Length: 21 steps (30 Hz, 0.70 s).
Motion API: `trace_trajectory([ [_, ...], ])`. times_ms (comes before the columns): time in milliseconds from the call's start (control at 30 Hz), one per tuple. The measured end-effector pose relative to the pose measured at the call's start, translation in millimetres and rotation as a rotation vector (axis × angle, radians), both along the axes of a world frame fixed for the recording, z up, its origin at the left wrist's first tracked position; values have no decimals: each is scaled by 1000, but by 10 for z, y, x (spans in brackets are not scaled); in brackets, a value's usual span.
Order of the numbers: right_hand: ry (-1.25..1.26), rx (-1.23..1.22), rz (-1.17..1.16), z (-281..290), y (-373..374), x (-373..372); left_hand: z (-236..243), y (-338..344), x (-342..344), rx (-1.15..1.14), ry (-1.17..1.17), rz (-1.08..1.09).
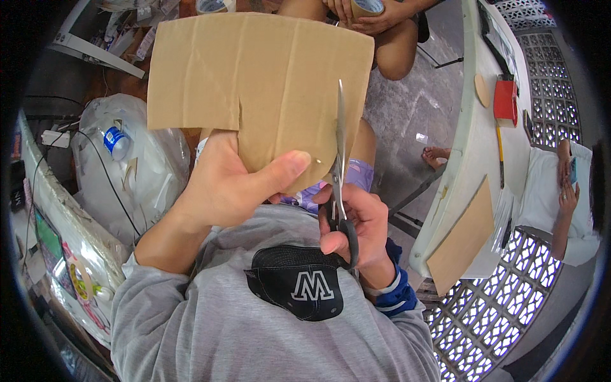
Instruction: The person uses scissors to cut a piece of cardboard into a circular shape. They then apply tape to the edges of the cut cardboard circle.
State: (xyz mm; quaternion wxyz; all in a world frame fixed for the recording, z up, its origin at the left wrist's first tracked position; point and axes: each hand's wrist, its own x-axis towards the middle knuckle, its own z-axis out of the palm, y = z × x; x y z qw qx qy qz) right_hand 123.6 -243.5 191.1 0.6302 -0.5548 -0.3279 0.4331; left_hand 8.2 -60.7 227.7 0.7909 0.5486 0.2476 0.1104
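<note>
A large brown cardboard sheet [267, 70] with vertical creases is held up in front of me. Its lower left has a stepped cutout, and the lower right corner is rounded. My left hand [245, 169] grips its lower edge, thumb lying on the near face and the other fingers hidden behind. In my right hand [359, 219] is a pair of scissors [341, 149] with black handles, its blades pointing up along the sheet's right side. One blade lies over the near face of the cardboard; the other is mostly hidden.
A person's hands [375, 16] hold a tape roll [367, 6] at the top. To the right, a white table [458, 159] bears a cardboard piece [463, 235] and a red box [505, 102]. On the left, a plastic bag [95, 169] stands beside a blue-and-white can [116, 143]. Another person [560, 197] sits far right.
</note>
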Motion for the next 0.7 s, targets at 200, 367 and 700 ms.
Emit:
trace_trajectory([
  [200, 55, 1, 1, -21, -10, -2, 9, 24, 14, -14, -11, 13],
  [367, 115, 45, -8, -29, 44, -55, -3, 12, 1, -14, -3, -15],
  [700, 160, -24, -224, -69, 85, -198, -92, 28, 54, -70, 26, -40],
])
